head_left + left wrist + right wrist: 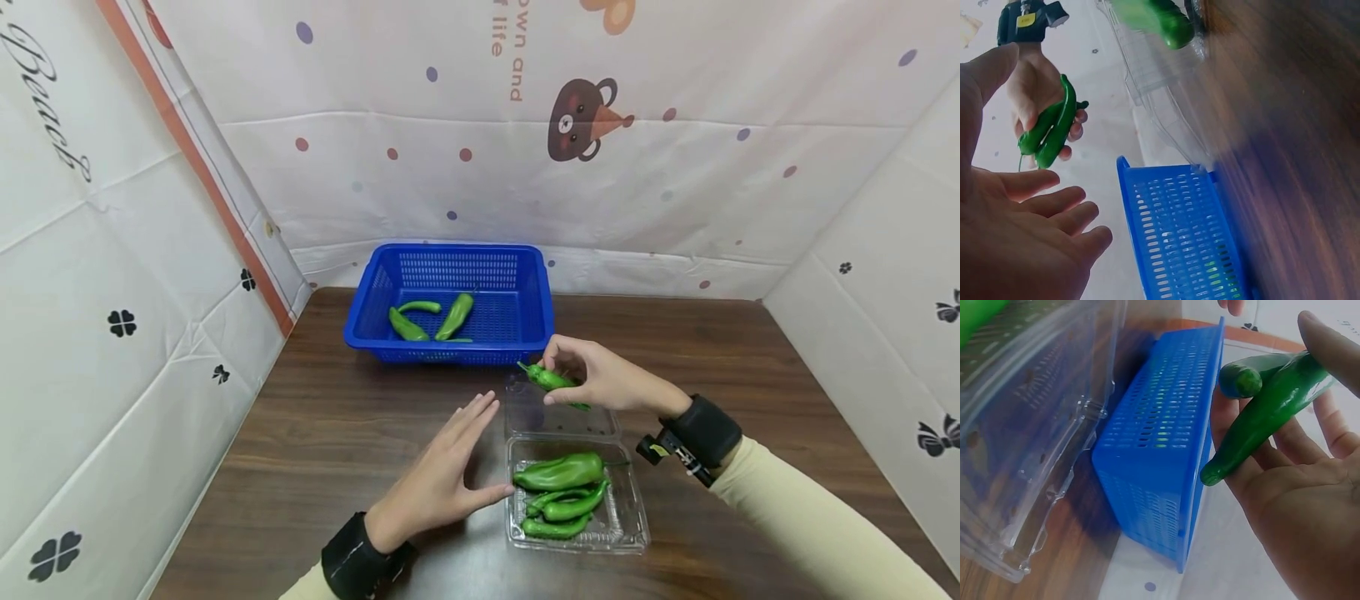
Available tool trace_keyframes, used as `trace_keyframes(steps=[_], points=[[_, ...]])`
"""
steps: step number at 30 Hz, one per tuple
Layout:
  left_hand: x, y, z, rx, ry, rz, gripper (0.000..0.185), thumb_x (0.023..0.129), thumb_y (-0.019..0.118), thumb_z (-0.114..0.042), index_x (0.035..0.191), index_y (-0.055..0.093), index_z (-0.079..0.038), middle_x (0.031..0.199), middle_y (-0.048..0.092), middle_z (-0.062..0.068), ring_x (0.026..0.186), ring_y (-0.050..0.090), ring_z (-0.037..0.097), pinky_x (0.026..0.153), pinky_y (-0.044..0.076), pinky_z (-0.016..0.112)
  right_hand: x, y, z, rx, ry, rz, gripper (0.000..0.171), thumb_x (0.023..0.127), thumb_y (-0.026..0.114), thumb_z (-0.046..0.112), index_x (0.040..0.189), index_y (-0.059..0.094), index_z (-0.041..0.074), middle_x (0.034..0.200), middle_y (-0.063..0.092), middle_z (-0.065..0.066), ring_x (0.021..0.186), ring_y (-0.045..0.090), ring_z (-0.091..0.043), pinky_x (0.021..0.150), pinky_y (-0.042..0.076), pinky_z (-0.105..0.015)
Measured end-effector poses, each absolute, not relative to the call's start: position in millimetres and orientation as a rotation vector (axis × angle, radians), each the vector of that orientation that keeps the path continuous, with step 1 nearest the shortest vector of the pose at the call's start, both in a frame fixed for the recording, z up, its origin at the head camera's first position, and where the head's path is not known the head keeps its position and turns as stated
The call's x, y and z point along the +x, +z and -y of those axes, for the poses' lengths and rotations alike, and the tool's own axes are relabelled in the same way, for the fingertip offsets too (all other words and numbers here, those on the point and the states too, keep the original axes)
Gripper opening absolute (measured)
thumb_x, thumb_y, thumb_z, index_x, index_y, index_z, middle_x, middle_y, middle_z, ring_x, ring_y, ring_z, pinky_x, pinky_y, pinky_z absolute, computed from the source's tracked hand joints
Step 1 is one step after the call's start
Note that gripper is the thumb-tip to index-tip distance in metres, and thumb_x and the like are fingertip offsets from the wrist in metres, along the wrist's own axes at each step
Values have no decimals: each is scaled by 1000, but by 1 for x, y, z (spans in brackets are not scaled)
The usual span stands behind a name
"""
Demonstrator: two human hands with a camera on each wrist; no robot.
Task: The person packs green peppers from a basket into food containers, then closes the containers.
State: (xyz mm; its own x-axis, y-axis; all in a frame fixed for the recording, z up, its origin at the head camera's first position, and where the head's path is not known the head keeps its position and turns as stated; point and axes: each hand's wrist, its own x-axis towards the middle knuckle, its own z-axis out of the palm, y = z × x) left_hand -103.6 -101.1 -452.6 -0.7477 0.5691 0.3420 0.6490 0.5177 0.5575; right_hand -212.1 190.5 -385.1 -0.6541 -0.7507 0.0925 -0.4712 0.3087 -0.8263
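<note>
My right hand (603, 375) holds two green peppers (1270, 415) between its thumb and fingers, above the raised lid of a clear plastic box (630, 521). Inside that box lie several more green peppers (562, 472), a large one at the back and slimmer ones in front. My left hand (442, 479) has its fingers extended and holds nothing; the thumb tip is right at the box's left rim. Just beyond the right hand's fingers stands a blue plastic basket (442, 356), with several green peppers (456, 317) on its bottom toward the left.
The box's hinged lid (525, 417) lies folded back toward the basket. Box and basket both stand on a dark wooden table (315, 467). Printed white cloth (360, 192) hangs behind the table and along both sides. Each wrist wears a black camera strap (701, 429).
</note>
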Motion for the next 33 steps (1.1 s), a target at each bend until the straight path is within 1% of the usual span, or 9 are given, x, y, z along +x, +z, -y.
trace_keyframes(steps=[5, 9, 13, 17, 22, 25, 30, 33], points=[[-100, -456, 100, -1093, -1041, 2655, 106, 86, 80, -53, 164, 23, -9, 170, 20, 8, 154, 25, 33, 123, 24, 53, -202, -388, -192, -1146, -1195, -2355, 30, 91, 80, 21, 103, 53, 15, 92, 62, 3, 77, 57, -20, 68, 52, -32], [-98, -458, 100, -1113, -1037, 2672, 109, 85, 81, -54, 163, 22, -7, 169, 21, 10, 154, 26, 32, 123, 23, 52, -193, -389, -193, -1162, -1134, -2401, 30, 91, 80, 25, 104, 54, 19, 92, 63, 6, 77, 60, -18, 69, 55, -33], [-94, -460, 99, -1148, -1031, 2695, 112, 84, 81, -55, 164, 19, -7, 170, 20, 12, 154, 25, 30, 124, 22, 51, -184, -391, -193, -1194, -1092, -2429, 30, 92, 79, 28, 104, 53, 20, 90, 62, 7, 78, 59, -15, 70, 55, -33], [-91, -463, 98, -1178, -1018, 2715, 115, 83, 80, -58, 165, 16, -8, 170, 18, 12, 155, 22, 26, 124, 21, 51, -175, -394, -192, -1230, -1067, -2443, 31, 91, 81, 25, 103, 53, 19, 90, 60, 9, 80, 61, -13, 71, 56, -32], [-89, -467, 96, -1198, -986, 2727, 117, 82, 77, -65, 165, 16, -9, 170, 19, 11, 155, 23, 27, 124, 22, 49, -166, -397, -193, -1260, -1029, -2468, 32, 90, 82, 24, 103, 53, 19, 94, 60, 11, 86, 64, -8, 74, 58, -32], [-88, -470, 96, -1216, -982, 2730, 118, 81, 77, -66, 165, 16, -9, 170, 19, 11, 155, 23, 27, 124, 23, 50, -160, -400, -193, -1307, -1023, -2461, 32, 90, 82, 23, 103, 54, 18, 93, 59, 10, 84, 62, -7, 71, 58, -30], [-88, -472, 94, -1240, -973, 2728, 118, 81, 79, -64, 165, 16, -8, 170, 18, 10, 155, 23, 29, 123, 23, 51, -147, -408, -193, -1359, -1008, -2459, 35, 86, 84, 12, 101, 53, 17, 89, 57, 10, 78, 56, -5, 67, 53, -23], [-87, -474, 93, -1248, -970, 2723, 118, 81, 79, -63, 165, 16, -8, 170, 18, 10, 155, 24, 30, 123, 23, 51, -138, -412, -195, -1368, -968, -2494, 38, 84, 86, 10, 101, 52, 17, 89, 55, 10, 77, 54, -4, 64, 51, -20]])
